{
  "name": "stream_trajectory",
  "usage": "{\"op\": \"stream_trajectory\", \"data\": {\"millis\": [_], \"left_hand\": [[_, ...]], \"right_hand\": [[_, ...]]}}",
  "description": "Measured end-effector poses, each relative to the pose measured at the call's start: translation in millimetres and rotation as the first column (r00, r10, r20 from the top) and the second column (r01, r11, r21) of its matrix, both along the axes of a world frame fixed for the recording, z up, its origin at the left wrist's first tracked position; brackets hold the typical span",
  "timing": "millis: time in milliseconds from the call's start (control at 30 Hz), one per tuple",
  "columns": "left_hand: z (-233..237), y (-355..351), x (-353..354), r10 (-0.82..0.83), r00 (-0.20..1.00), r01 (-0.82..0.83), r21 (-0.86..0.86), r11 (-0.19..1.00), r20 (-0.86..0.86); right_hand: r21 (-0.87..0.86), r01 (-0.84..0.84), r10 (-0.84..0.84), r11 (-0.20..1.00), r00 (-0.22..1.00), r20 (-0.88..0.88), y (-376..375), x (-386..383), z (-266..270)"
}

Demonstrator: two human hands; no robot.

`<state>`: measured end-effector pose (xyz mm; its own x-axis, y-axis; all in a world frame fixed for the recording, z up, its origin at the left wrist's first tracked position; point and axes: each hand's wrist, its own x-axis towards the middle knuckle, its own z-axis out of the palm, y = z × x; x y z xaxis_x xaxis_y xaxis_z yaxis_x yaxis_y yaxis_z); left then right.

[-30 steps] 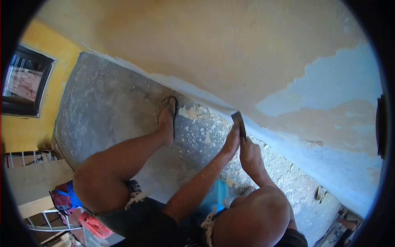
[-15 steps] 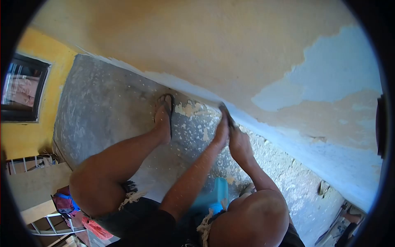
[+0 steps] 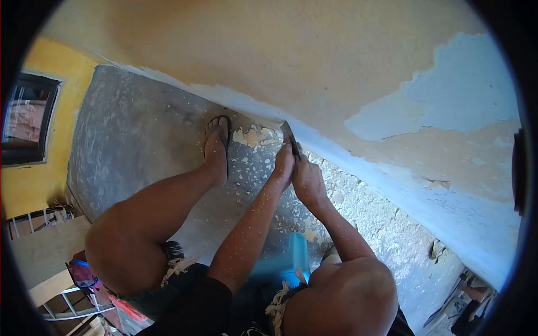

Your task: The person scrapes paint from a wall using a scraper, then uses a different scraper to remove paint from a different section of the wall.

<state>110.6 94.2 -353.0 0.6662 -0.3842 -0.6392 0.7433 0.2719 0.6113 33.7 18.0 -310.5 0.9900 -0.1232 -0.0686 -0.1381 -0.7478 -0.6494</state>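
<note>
A dark, flat-bladed scraper [image 3: 289, 135] meets the foot of the wall [image 3: 314, 67], where the peeling paint edge is. My left hand [image 3: 284, 164] is closed on it from the left side. Pressed against it on the right, my right hand [image 3: 308, 178] has its fingers curled around the handle, which is mostly hidden. Pale paint flakes [image 3: 256, 136] lie on the grey floor just left of the blade. More white crumbs cover the floor along the wall base behind my hands.
I sit on a turquoise plastic stool [image 3: 298, 252]. My sandalled foot [image 3: 217, 126] is left of the scraper. A framed window [image 3: 27, 120] is in the yellow wall. A ladder [image 3: 73, 305] and a red plastic bag [image 3: 128, 308] are at lower left.
Both hands and the scraper have shifted up and left along the wall base. The view has also moved slightly.
</note>
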Motion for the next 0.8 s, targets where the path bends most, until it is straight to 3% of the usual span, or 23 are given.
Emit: {"op": "stream_trajectory", "data": {"millis": [33,67,133,167,200,267,300,333,433,500,533,600,667,700,733,800], "left_hand": [[11,-1,3,-0.006,0.994,0.005,-0.009,1.0,-0.106],[25,-9,0,0.0,0.996,-0.002,-0.019,1.0,-0.089],[43,-29,-24,-0.006,0.995,0.004,0.024,1.0,0.1],[14,-33,-30,-0.012,0.994,0.032,-0.186,0.982,0.112],[39,-35,-24,0.015,0.995,-0.012,-0.029,1.0,0.101],[16,-22,-7,0.054,0.997,-0.048,-0.092,0.995,0.06],[30,-14,0,0.135,0.991,-0.133,-0.083,0.988,0.017],[37,-6,9,0.14,0.986,-0.13,-0.119,0.984,0.085],[53,-13,2,0.146,0.988,-0.141,-0.088,0.986,0.054],[55,-34,-29,0.048,0.993,-0.051,0.019,0.999,0.109],[56,-38,-39,0.005,0.999,-0.004,-0.033,0.999,0.038],[29,-38,-35,-0.057,0.993,0.042,0.147,0.988,0.102],[58,-28,-16,0.065,0.998,-0.063,-0.052,0.997,0.019],[72,-17,-4,0.072,0.997,-0.072,-0.038,0.997,-0.003],[66,-12,2,0.105,0.99,-0.105,-0.006,0.995,0.093],[87,-23,-15,0.078,0.997,-0.078,-0.008,0.997,0.004]], "right_hand": [[0.02,0.051,-0.046,0.998,0.98,-0.194,0,8,12],[0.011,0.044,-0.041,0.999,0.983,-0.177,-8,2,15],[-0.047,-0.013,0.013,0.999,1.0,-0.004,-28,-21,13],[0.012,0.086,-0.083,0.996,0.986,-0.143,-30,-15,41],[0.019,0.059,-0.058,0.998,0.997,-0.05,-31,-10,45],[-0.124,-0.094,0.131,0.988,0.932,0.337,-27,1,24],[0.047,-0.062,0.057,0.997,0.993,0.1,-17,14,32],[0.089,0.013,-0.012,0.996,1.0,-0.01,-6,25,28],[0.082,-0.024,0.022,0.996,1.0,0.017,-12,10,39],[-0.005,-0.059,0.059,0.998,0.998,-0.005,-33,-19,51],[0.076,-0.028,0.033,0.997,0.998,-0.057,-42,-25,60],[0.007,-0.074,0.071,0.997,0.979,0.19,-44,-27,64],[0.058,-0.064,0.059,0.996,0.994,0.095,-30,-6,63],[0.126,0.001,0.006,0.992,0.998,-0.057,-19,12,53],[0.072,0.018,-0.018,0.997,1.0,0.009,-11,11,52],[0.137,-0.068,0.066,0.988,0.998,0.021,-26,-3,54]]}}
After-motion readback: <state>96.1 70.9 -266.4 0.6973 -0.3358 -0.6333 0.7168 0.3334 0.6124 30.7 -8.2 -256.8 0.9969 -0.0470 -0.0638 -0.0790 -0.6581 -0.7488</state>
